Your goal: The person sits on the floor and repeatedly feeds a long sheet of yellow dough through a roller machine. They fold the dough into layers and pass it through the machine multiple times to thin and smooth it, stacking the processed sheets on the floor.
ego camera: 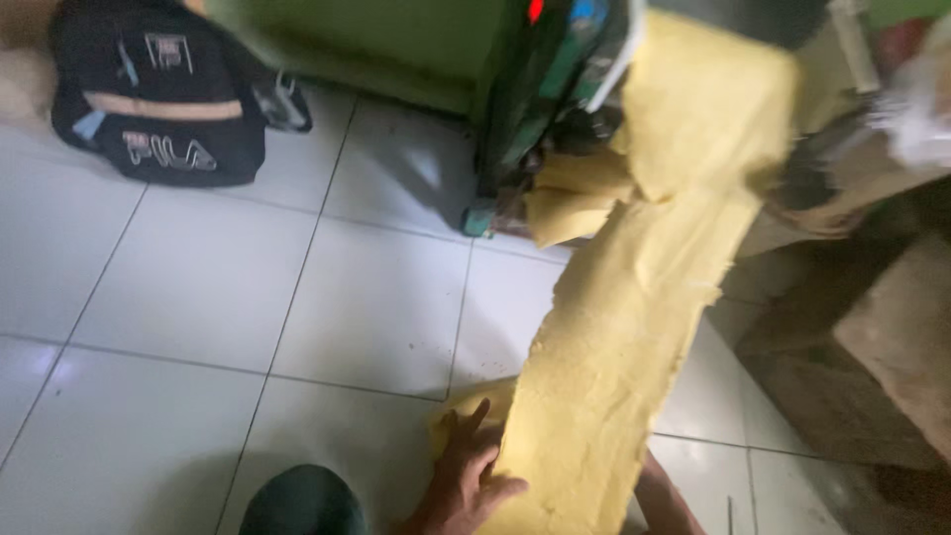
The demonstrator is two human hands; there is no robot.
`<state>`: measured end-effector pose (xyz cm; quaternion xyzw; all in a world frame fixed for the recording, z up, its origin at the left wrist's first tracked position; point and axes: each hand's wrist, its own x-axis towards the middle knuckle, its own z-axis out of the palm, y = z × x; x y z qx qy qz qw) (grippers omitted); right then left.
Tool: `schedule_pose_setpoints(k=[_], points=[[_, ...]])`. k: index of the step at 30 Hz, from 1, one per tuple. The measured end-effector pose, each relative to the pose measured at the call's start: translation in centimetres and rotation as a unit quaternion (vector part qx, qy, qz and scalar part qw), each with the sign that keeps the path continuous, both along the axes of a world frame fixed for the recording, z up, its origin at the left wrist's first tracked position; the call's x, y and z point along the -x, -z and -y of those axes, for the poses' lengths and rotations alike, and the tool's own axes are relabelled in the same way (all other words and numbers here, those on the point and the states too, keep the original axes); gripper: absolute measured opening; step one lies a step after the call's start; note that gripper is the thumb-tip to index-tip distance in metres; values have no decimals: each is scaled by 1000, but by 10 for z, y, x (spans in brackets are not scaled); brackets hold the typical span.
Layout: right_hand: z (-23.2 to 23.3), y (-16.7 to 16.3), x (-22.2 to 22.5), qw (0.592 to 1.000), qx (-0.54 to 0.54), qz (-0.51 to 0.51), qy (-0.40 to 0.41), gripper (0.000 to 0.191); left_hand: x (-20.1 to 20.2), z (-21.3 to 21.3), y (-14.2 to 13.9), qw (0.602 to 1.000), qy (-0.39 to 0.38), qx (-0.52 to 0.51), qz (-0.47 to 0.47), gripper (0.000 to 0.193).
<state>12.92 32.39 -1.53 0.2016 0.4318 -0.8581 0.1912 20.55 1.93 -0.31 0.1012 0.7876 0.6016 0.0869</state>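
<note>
Head view: white tiled floor [198,297]; green machine [535,109] well beyond the hands; long yellow dough sheet [634,297], mostly fed out and hanging down to the floor, its upper end on the machine. Left hand [466,476], fingers spread flat, presses the sheet's lower edge. Right hand: only a forearm [664,500] under the sheet; grip cannot be told.

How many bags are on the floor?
1. A black backpack sits on the white tiled floor at the top left, far from the yellow dough sheet. Others may be hidden out of view.
</note>
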Motion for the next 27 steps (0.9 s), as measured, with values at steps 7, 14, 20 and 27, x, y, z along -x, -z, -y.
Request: schedule_pose_setpoints(k=[7, 14, 20, 27], points=[[22, -85, -128, 978, -166, -105, -72, 64, -43, -55, -33, 852, -149, -412, 287, 53], [92, -193, -105, 945, -309, -103, -1, 48, 11, 18, -164, 915, -110, -369, 123, 39], [100, -213, -36, 931, -323, -173, -5, 48, 85, 12, -190, 963, -159, -218, 5, 24], [59, -132, -86, 863, -466, -195, 25, 65, 96, -9, -125, 968, -201, -148, -25, 27]])
